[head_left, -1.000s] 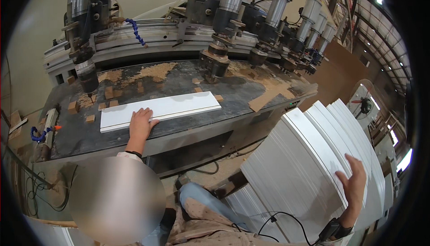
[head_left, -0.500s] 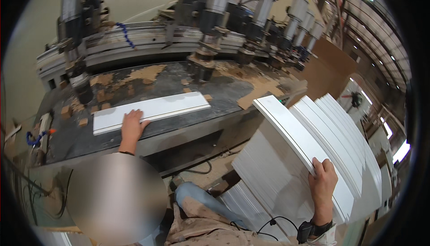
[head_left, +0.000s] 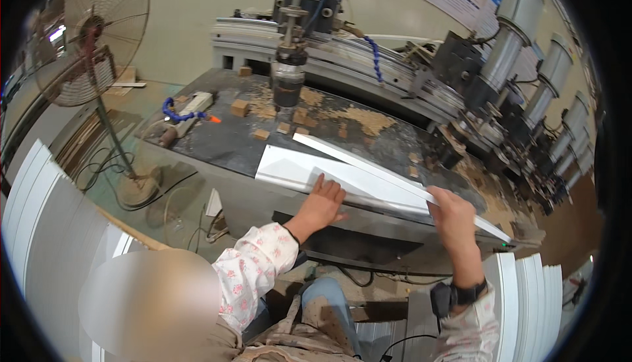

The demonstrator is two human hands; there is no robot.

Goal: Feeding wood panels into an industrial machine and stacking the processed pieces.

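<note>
A flat white panel [head_left: 289, 166] lies along the front edge of the dark machine table [head_left: 227, 141]. My left hand [head_left: 321, 205] is on its near side, fingers stretched out and apart, not wrapped round it. My right hand [head_left: 454, 214] is closed on a second long white panel [head_left: 368, 166], tilted up so that mostly its narrow edge shows. This second panel slants over the right part of the first one. Whether the two touch along their length I cannot tell. Part of the held panel is hidden behind my right fingers.
A drill head [head_left: 288, 75] stands over the table, with several more at the right. Wood blocks [head_left: 240, 107], sawdust [head_left: 365, 119] and a blue hose [head_left: 172, 111] lie on the table. White panel stacks [head_left: 526, 296] stand at right and left. A fan [head_left: 92, 32] stands far left.
The view has swung left. My right hand has come from the stack at the right to the table, bringing a white panel. My left hand stays on the first panel.
</note>
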